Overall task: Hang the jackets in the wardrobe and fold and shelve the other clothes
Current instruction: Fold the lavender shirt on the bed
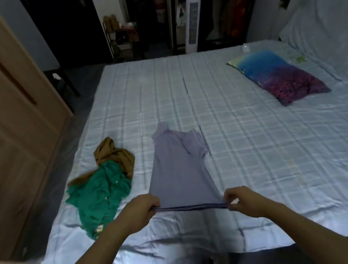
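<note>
Bed point(246, 145) sheet slippery, rumpled. My left hand point(144, 209) and right hand point(242, 200) each pinch hem corner of lilac shirt point(177, 170), spread mid-bed. Risk: uneven pull skews fold; green-brown heap point(103, 183) just beside may snag.

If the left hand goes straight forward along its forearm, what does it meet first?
Probably the lavender top that the left hand already grips by the hem. The green garment lies to its left, likely off that line; depth is uncertain.

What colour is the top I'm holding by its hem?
Pale lilac purple top, hem held by both hands; seen in the head view.
</note>
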`<state>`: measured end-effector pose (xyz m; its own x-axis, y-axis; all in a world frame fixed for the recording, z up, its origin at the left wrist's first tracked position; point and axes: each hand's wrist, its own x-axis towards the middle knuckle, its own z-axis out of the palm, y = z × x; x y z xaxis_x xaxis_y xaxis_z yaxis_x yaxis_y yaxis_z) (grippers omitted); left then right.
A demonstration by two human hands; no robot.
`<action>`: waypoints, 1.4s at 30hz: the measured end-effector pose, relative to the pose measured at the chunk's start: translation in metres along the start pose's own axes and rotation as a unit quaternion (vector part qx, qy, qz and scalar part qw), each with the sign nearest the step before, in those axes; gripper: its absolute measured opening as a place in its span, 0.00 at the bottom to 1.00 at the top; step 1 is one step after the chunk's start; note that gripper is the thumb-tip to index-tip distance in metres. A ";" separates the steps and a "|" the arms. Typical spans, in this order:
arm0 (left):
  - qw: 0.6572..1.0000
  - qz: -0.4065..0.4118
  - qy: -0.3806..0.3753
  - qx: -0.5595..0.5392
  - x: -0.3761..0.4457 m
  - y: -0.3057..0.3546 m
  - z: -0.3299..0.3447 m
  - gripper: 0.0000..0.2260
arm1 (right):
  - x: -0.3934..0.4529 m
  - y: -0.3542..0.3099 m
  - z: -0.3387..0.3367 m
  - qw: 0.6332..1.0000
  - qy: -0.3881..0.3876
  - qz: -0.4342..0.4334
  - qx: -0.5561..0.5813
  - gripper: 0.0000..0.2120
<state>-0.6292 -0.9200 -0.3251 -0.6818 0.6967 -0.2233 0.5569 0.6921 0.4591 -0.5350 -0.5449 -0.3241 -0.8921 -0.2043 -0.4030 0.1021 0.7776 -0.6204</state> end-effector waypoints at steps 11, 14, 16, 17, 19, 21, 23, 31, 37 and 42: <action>0.999 -0.042 0.006 -0.030 -0.036 0.010 0.013 0.04 | -0.021 -0.020 0.026 0.995 -0.009 0.085 -0.049 0.07; 0.998 -0.041 0.029 -0.028 -0.028 0.016 0.002 0.03 | -0.008 -0.025 0.016 0.996 0.036 0.079 -0.036 0.08; 0.998 -0.042 0.036 -0.027 -0.016 0.018 -0.004 0.03 | 0.004 -0.028 0.008 0.996 0.057 0.060 -0.023 0.09; 0.998 -0.048 0.038 -0.028 -0.008 0.018 -0.007 0.03 | 0.011 -0.029 0.005 0.996 0.069 0.047 -0.017 0.09; 0.997 -0.061 0.038 -0.031 0.010 0.018 -0.012 0.03 | 0.026 -0.029 -0.005 0.995 0.095 0.025 -0.003 0.09; 0.996 -0.070 0.039 -0.031 0.030 0.020 -0.017 0.03 | 0.043 -0.024 -0.015 0.993 0.120 0.012 0.013 0.08; 0.996 -0.075 0.035 -0.027 0.052 0.021 -0.020 0.04 | 0.060 -0.013 -0.026 0.990 0.139 0.014 0.033 0.07; 0.996 -0.077 0.046 -0.011 0.132 0.023 -0.030 0.07 | 0.118 0.030 -0.064 0.976 0.165 0.076 0.122 0.03; 0.993 -0.091 0.055 -0.055 0.192 -0.008 -0.036 0.10 | 0.164 0.043 -0.081 0.969 0.170 0.107 0.143 0.02; 0.991 -0.090 0.076 -0.068 0.256 -0.050 -0.025 0.16 | 0.206 0.056 -0.082 0.959 0.186 0.147 0.155 0.03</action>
<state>-0.8439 -0.7809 -0.3841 -0.8337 0.5206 -0.1843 0.3582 0.7637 0.5371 -0.7489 -0.4947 -0.3863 -0.8940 0.2681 -0.3590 0.4481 0.5430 -0.7102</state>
